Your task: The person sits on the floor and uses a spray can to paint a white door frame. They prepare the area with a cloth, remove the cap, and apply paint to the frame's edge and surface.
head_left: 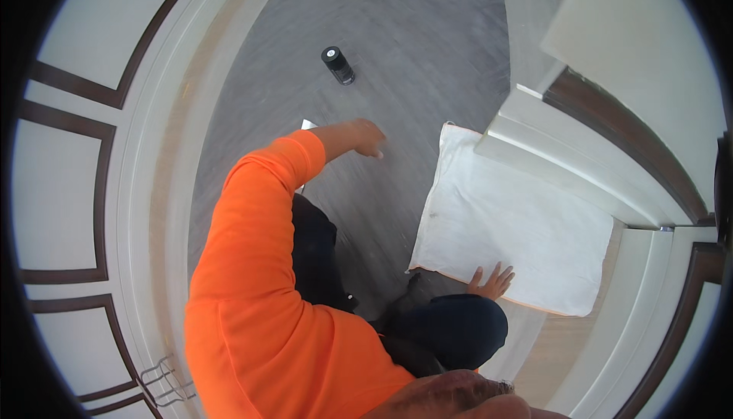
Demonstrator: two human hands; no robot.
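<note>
Right hand (492, 282) rests fingers-spread on the white pillow's (511, 228) near edge; left hand (365, 138) hovers over grey floor (412, 45) near a black can (337, 65).

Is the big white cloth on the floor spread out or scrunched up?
Spread out: the white cloth lies flat on the floor, edges showing.

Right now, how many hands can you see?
2. The left hand reaches out over the grey floor, toward a black can. The right hand rests flat on the near edge of the white cloth.
</note>
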